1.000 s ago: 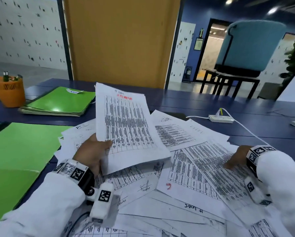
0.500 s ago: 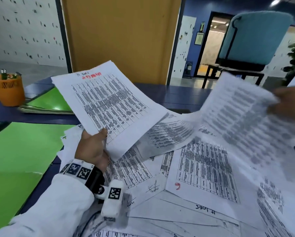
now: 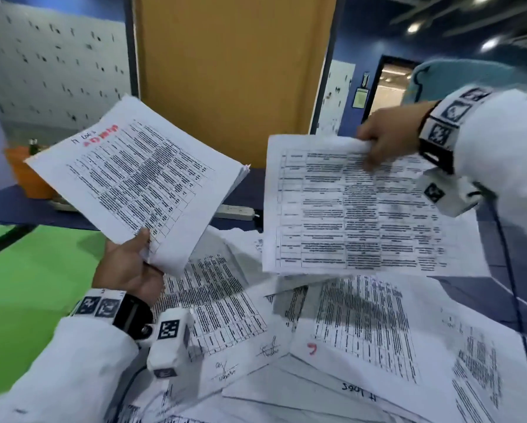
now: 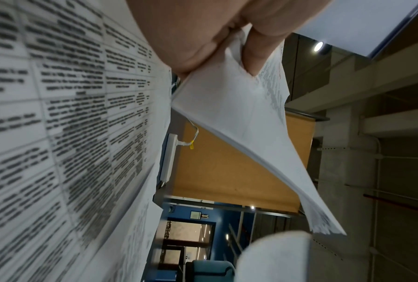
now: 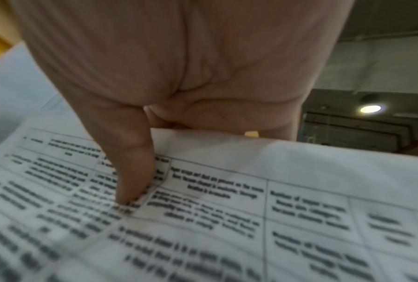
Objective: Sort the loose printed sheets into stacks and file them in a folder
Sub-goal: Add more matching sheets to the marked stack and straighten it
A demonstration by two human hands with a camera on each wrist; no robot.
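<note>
our left hand [image 3: 128, 267] holds a stack [image 3: 137, 181] of printed sheets up off the counter [image 3: 506, 288], its grip pinching the stack's near corner with the thumb on the printed face. the left wrist view shows the thumb and a finger [image 4: 258, 51] pressed together on the edges of several sheets. the stack tilts up and away to the left, with red and black handwriting on its top sheet.

our right hand [image 3: 384, 141] holds a single sheet [image 3: 359, 209] by its top edge, lifted above the pile [image 3: 362, 337] and apart from the stack. its grip pinches the paper, the thumb [image 5: 133, 167] lying on the printed table and the fingers behind the sheet.

below both hands the pile of loose sheets covers the dark blue counter, overlapping at many angles, some signed or marked by hand. a green folder [image 3: 27, 300] lies open at the left, beside the pile. a white power strip [image 3: 236, 211] sits on the counter beyond the sheets, and an orange cup [image 3: 27, 175] shows behind the stack.
</note>
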